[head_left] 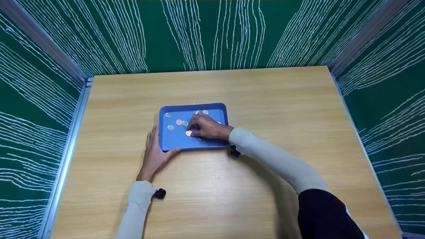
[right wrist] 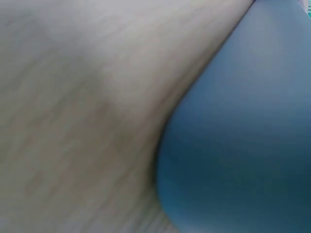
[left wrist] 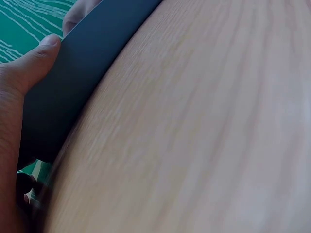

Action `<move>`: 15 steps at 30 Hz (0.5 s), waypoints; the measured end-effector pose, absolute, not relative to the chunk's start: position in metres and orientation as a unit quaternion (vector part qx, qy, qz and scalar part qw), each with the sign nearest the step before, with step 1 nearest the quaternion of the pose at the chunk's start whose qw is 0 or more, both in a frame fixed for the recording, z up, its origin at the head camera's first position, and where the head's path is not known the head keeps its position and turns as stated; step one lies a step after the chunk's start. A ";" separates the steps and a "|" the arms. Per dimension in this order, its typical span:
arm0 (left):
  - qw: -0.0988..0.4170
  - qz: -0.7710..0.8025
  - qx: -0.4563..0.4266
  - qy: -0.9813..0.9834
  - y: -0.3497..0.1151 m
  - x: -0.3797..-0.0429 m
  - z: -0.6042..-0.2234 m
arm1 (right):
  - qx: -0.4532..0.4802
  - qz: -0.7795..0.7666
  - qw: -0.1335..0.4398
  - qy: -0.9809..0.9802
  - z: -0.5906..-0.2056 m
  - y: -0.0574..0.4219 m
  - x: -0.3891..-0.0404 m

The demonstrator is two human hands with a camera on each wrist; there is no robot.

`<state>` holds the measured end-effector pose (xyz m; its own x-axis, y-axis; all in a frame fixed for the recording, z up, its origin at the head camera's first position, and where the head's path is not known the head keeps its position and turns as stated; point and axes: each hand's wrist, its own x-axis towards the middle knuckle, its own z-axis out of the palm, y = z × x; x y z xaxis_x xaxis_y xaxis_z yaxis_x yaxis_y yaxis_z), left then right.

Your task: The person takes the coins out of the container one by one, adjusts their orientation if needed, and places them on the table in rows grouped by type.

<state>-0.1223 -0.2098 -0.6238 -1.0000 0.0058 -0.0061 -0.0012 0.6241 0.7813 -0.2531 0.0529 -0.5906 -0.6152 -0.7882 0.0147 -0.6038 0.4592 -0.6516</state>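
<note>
A shallow blue tray [head_left: 172, 142] lies on the wooden table with several coins in it. My left hand [head_left: 156, 152] rests at the tray's near left corner, fingers lying along its left side and thumb touching the front rim. In the left wrist view that thumb [left wrist: 41, 58] lies against the tray wall [left wrist: 73, 92]. My right hand [head_left: 207, 127] reaches into the tray, its thumb and index finger bent around a copper-coloured coin [head_left: 189, 133]. Another copper-coloured coin [head_left: 179, 122] touches a silver coin [head_left: 185, 123]. Two silver coins lie left, one coin [head_left: 168, 115] behind the other coin [head_left: 170, 127].
At the tray's back are another silver coin [head_left: 205, 112] and a copper-coloured coin [head_left: 198, 112], partly hidden by the right hand. Green panels [head_left: 209, 36] with white wavy lines enclose the table [head_left: 265, 99] at the back and sides. Metal rails run along the side edges.
</note>
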 end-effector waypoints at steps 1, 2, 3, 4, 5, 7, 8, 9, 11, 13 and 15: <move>0.005 0.434 -0.001 0.901 -0.210 -0.122 -0.623 | -0.413 -0.313 0.148 0.842 -0.590 0.052 -0.252; 0.006 0.434 -0.003 0.901 -0.211 -0.121 -0.623 | -0.413 -0.311 0.150 0.843 -0.589 0.051 -0.252; 0.007 0.434 -0.004 0.901 -0.211 -0.121 -0.623 | -0.412 -0.308 0.151 0.844 -0.588 0.051 -0.251; 0.007 0.434 -0.006 0.901 -0.211 -0.120 -0.623 | -0.411 -0.306 0.152 0.845 -0.588 0.050 -0.251; 0.007 0.434 -0.007 0.901 -0.212 -0.120 -0.623 | -0.410 -0.303 0.154 0.847 -0.587 0.049 -0.250; 0.008 0.432 -0.009 0.902 -0.212 -0.120 -0.623 | -0.407 -0.298 0.157 0.849 -0.585 0.049 -0.249; 0.007 0.431 -0.009 0.902 -0.212 -0.119 -0.623 | -0.406 -0.296 0.157 0.850 -0.585 0.049 -0.249; 0.007 0.431 -0.008 0.902 -0.212 -0.119 -0.623 | -0.407 -0.295 0.156 0.850 -0.584 0.049 -0.249; 0.007 0.432 -0.007 0.902 -0.211 -0.120 -0.623 | -0.410 -0.295 0.150 0.850 -0.584 0.050 -0.248; 0.008 0.434 -0.007 0.901 -0.210 -0.121 -0.623 | -0.416 -0.295 0.140 0.848 -0.583 0.051 -0.246; 0.008 0.433 -0.005 0.902 -0.210 -0.122 -0.624 | -0.422 -0.294 0.132 0.847 -0.584 0.052 -0.245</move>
